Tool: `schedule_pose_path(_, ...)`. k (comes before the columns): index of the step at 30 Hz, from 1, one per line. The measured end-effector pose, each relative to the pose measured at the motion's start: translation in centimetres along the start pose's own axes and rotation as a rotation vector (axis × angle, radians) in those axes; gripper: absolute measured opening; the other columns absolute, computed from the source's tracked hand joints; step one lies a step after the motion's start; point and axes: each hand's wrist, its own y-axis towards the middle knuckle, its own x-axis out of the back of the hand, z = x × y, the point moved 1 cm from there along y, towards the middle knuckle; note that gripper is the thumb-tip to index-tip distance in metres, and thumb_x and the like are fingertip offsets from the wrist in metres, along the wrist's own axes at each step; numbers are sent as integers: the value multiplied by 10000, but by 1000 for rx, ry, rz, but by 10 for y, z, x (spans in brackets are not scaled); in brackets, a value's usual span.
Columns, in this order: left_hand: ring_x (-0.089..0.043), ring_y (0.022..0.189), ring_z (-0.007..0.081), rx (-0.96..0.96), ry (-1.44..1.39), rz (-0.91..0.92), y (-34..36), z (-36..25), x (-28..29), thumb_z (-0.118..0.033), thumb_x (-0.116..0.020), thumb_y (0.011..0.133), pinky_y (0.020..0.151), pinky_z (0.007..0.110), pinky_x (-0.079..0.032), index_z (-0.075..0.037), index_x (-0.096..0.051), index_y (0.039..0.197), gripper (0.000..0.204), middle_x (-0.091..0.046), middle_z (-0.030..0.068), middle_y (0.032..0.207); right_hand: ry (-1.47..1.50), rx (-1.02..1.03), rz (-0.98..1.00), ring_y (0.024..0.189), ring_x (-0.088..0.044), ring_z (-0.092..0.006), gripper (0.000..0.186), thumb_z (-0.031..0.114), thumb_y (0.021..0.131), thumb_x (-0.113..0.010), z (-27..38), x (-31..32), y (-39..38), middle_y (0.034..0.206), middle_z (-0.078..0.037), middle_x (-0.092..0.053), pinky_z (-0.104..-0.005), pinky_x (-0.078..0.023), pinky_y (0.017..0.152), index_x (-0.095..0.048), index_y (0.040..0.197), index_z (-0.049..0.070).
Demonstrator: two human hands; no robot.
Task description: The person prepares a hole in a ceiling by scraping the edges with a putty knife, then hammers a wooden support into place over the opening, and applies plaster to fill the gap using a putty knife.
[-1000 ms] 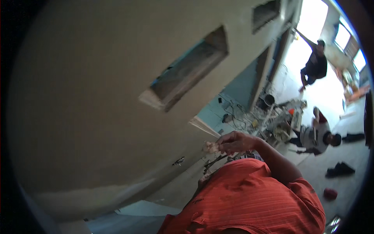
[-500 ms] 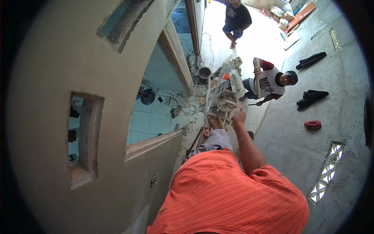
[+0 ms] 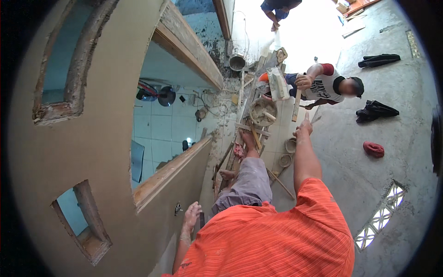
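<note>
My right arm stretches forward, and my right hand [image 3: 302,129] has its index finger extended and the other fingers curled. A thin grey pointed shape [image 3: 316,119] shows beside it; whether I hold it is unclear. Just left of that hand is a bucket of mortar [image 3: 263,112] with a light-handled tool [image 3: 268,116] standing in it, on a plank scaffold. My left hand [image 3: 192,215] is low by the wall, its fingers bent beside a narrow dark flat object [image 3: 201,220], which it seems to grip. In front, a co-worker [image 3: 321,87] holds a wooden piece [image 3: 296,105] upright near my right hand.
To the left stands a plastered wall [image 3: 115,115] with rough openings and a wooden sill [image 3: 170,173]. My bare feet are on narrow planks. Two small buckets [image 3: 285,160] sit below. Beyond them are a grey bucket [image 3: 237,63], loose cables [image 3: 217,106] and another person [image 3: 280,7].
My right hand has moved right, away from the mortar bucket, leaving the light-handled tool in it. My left hand has come into view. The co-worker's wooden piece now stands closer to my right hand.
</note>
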Motion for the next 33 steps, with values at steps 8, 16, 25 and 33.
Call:
schedule_pose_path(8, -661, 1056, 137, -140, 54, -52, 5, -66, -9, -387, -548, 1080, 928, 311, -519, -54, -546, 1460, 505, -688, 59, 1261, -217, 150, 420, 521, -427, -121, 395, 535, 901, -742, -51, -29, 33, 705, 22, -491, -339, -345, 430, -640, 934, 155)
schedule_pose_path(16, -630, 1161, 165, -356, 164, 205, 15, -148, -62, -336, -530, 1090, 1028, 338, -497, -41, -512, 1486, 495, -652, 82, 1342, 26, 423, 283, 569, -523, -94, 240, 286, 932, -774, -43, 26, -29, 794, 13, -618, -286, -378, 435, -738, 1084, 103)
schedule_pose_path(25, -634, 1127, 218, -642, -401, 523, -66, -284, -119, -523, -432, 1093, 1026, 391, -498, -90, -284, 1620, 698, -578, 118, 1384, -310, 1847, 563, 841, -648, -203, 334, 71, 858, -806, -53, 165, -325, 917, -99, -679, -355, -520, 716, -746, 1183, 23)
schedule_pose_path(33, -636, 847, 206, -1146, -953, 350, -195, -327, -44, -548, -247, 1113, 828, 358, -537, -21, -432, 1442, 648, -623, 72, 1002, -25, 2186, 989, 819, -662, -253, 465, 7, 734, -873, -67, 204, -456, 941, -106, -687, -346, -535, 706, -749, 1181, 24)
